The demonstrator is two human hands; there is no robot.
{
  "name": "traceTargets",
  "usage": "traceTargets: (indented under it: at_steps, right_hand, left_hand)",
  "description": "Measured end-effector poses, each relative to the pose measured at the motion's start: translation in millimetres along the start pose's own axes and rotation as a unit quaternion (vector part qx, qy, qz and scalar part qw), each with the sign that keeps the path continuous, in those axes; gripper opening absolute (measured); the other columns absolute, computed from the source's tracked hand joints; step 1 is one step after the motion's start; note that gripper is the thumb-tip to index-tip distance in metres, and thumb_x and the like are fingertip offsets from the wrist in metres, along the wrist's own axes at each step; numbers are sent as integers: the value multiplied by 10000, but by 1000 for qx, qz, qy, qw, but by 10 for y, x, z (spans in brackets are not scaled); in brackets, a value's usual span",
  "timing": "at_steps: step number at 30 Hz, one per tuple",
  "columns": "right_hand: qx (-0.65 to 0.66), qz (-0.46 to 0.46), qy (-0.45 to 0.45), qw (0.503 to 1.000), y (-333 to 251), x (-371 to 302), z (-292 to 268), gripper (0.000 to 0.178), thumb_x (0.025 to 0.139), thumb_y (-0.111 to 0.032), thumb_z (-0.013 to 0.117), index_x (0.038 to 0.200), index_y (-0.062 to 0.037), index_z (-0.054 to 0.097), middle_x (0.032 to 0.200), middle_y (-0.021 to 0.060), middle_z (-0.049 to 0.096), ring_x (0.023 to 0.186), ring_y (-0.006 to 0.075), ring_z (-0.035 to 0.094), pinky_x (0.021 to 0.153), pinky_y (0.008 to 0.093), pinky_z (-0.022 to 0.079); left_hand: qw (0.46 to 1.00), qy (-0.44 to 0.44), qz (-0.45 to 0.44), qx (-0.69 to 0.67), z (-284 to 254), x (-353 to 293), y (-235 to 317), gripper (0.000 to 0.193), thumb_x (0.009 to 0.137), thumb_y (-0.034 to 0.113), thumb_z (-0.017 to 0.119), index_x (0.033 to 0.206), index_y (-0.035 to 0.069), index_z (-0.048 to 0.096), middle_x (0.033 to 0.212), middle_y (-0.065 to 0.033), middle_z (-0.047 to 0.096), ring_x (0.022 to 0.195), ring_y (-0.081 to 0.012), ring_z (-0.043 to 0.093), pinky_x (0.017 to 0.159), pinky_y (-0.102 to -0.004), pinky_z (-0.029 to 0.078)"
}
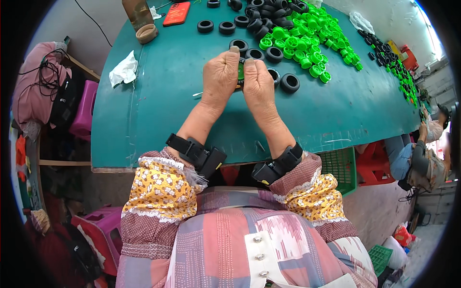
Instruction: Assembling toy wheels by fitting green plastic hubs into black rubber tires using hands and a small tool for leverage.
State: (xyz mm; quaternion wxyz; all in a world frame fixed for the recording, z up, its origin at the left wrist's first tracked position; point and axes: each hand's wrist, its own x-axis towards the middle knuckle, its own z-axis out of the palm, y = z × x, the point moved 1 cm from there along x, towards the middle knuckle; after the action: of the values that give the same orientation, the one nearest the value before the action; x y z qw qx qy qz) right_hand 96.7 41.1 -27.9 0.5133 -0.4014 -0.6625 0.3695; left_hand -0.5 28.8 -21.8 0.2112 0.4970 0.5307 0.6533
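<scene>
Over the table, my left hand [220, 79] and my right hand [258, 82] are closed side by side around a small toy wheel [241, 72]. Its green hub sits inside a black tyre, and both thumbs press at its upper edge. My fingers cover most of it, so I cannot tell how far the hub is seated. Just beyond my hands lie several loose black tyres [274, 54]. One more tyre [290, 83] rests to the right of my right hand. Farther back is a heap of bright green hubs [312, 36], with a pile of black tyres [269, 14] beside it.
On the green table [163, 120], a crumpled tissue [124, 69], a brown bottle [138, 13], a round lid [146, 33] and a red phone [176, 13] lie to the left. A co-worker [425, 158] sits at the right near more parts. A green basket [340, 168] stands below the edge.
</scene>
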Motion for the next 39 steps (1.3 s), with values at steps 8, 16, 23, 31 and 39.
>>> traceTargets:
  at_steps: [8, 16, 23, 31, 39]
  right_hand:
    - [298, 221, -57, 927, -73, -66, -75, 331, 928, -349, 370, 776, -77, 479, 537, 2, 405, 420, 97, 374, 390, 242, 301]
    - [309, 224, -60, 922, -99, -96, 16, 355, 919, -382, 391, 837, -49, 481, 550, 37, 484, 439, 103, 448, 396, 220, 367]
    - [104, 139, -90, 981, -106, -78, -14, 356, 911, -345, 430, 787, -17, 490, 592, 55, 540, 489, 96, 498, 420, 236, 381]
    - [124, 129, -74, 981, 15, -2, -68, 418, 923, -358, 376, 704, -22, 497, 578, 28, 514, 499, 113, 478, 459, 257, 376]
    - [272, 195, -72, 940, -93, -10, -103, 380, 931, -386, 328, 870, -42, 476, 632, 69, 551, 449, 103, 482, 418, 213, 408]
  left_hand:
    - [1000, 2, -5, 28, 70, -18, 99, 382, 886, 280, 473, 651, -12, 547, 495, -116, 468, 450, -191, 423, 455, -319, 373]
    - [991, 43, -84, -90, 41, 47, 7, 417, 885, 302, 472, 618, -12, 531, 489, -68, 481, 488, -114, 447, 460, -301, 380]
    - [990, 59, -120, -49, -80, 15, -102, 395, 886, 277, 458, 650, -28, 542, 523, -95, 498, 499, -146, 440, 486, -311, 385]
    - [1000, 5, -7, 7, -25, -43, -4, 394, 881, 274, 457, 646, -35, 526, 512, -147, 451, 482, -176, 389, 486, -331, 375]
    - [971, -24, -184, -150, -52, -45, 49, 332, 882, 310, 475, 745, 29, 586, 627, -22, 554, 536, -94, 479, 481, -258, 396]
